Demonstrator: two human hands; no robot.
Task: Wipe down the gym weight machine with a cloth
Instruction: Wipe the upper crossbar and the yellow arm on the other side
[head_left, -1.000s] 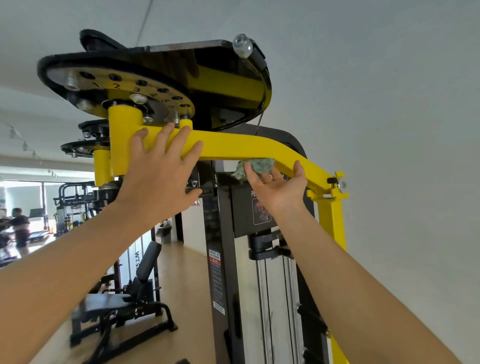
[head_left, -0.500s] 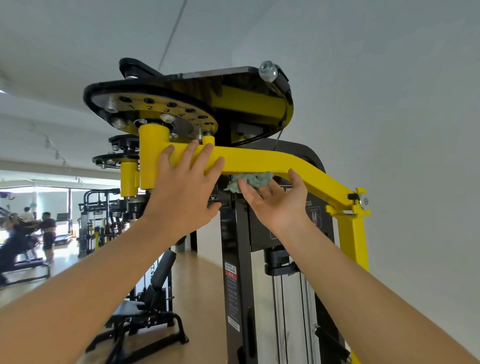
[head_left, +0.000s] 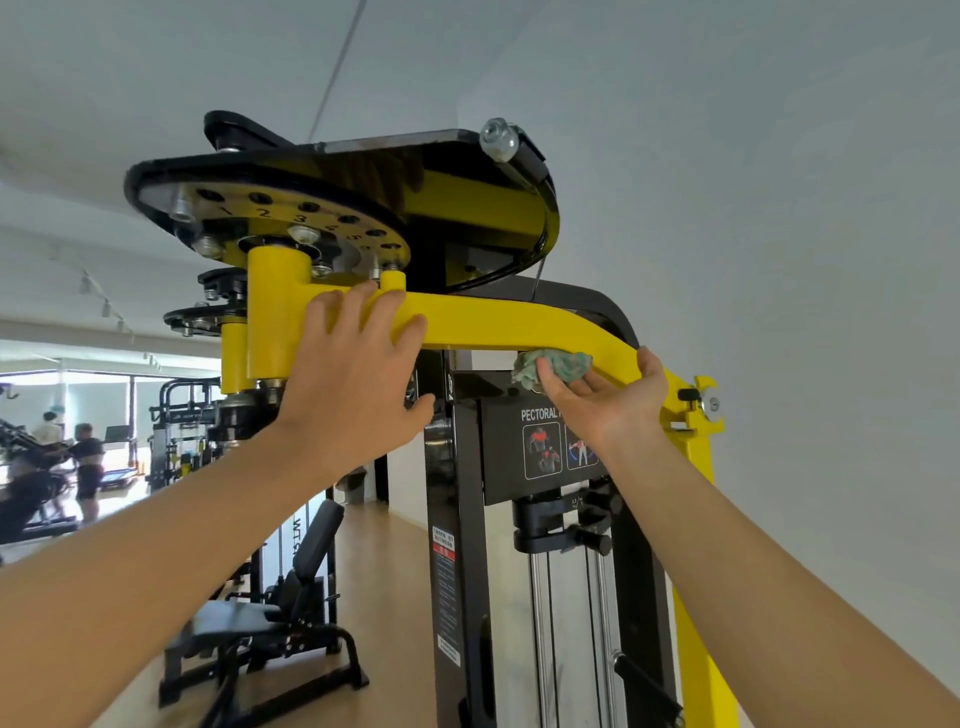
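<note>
Head view: looking up at the machine, a black frame with yellow parts, close to a white wall on the right. A yellow bar runs across the top, from a pivot under a numbered, holed disc on the left to a yellow upright on the right.

The left hand lies flat on the bar's near face by the pivot. Its fingers are spread and straight with the tips at the top edge, the thumb sticks out below, and it grips nothing.

The right hand is palm up under the bar's right bend. Its fingers are fairly straight and press a bunched green cloth against the bar's underside, and the thumb rests on the near face.

Below the cloth there is a placard reading "PECTORAL", then chrome rods running down. A black bench stands lower left on the wood floor. Two people are far left, blurred, among other machines.
</note>
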